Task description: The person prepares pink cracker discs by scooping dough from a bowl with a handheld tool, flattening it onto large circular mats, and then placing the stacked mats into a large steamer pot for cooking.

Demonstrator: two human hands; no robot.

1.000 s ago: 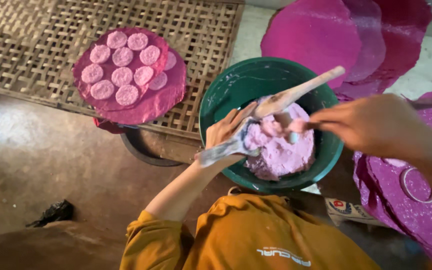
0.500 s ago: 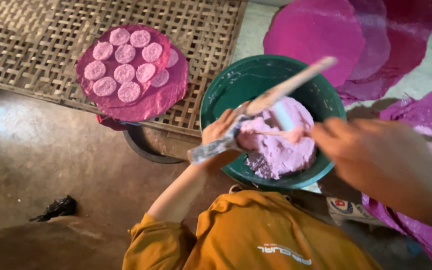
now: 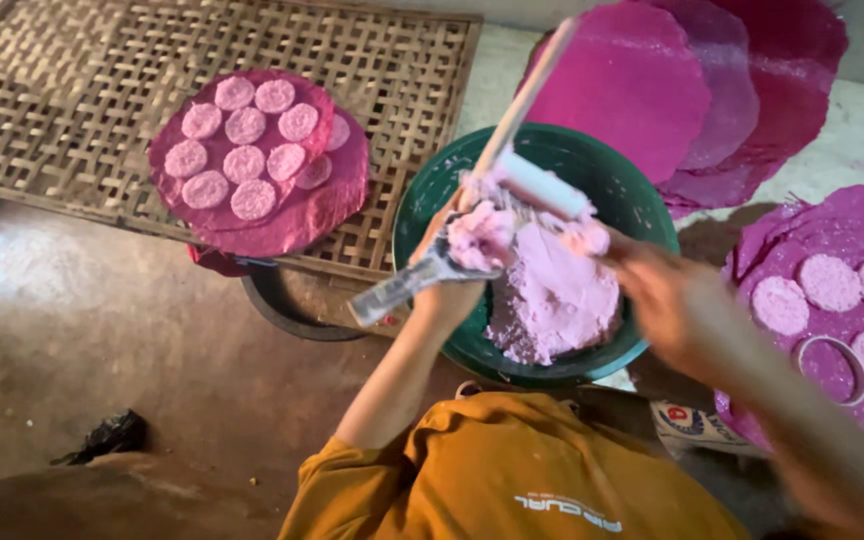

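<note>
pink dough (image 3: 552,290) sits in the green bowl (image 3: 632,190), both hands working over it.
head view: left hand (image 3: 447,285) closes on a metal scraper (image 3: 402,285) carrying a dough lump at the bowl's left rim. right hand (image 3: 667,300), blurred, grips a dough-smeared stick (image 3: 527,95) angled across the bowl; how tightly, cannot tell. pink discs (image 3: 242,145) lie on a magenta sheet (image 3: 302,220) atop the woven mat (image 3: 72,90).

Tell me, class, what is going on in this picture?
A person in an orange top sits over a green bowl of pink paste. The left hand holds a metal scraper loaded with paste; the right hand, blurred, holds a wooden stick. Pink discs lie on a magenta sheet atop a woven tray; more sheets lie to the right.
</note>
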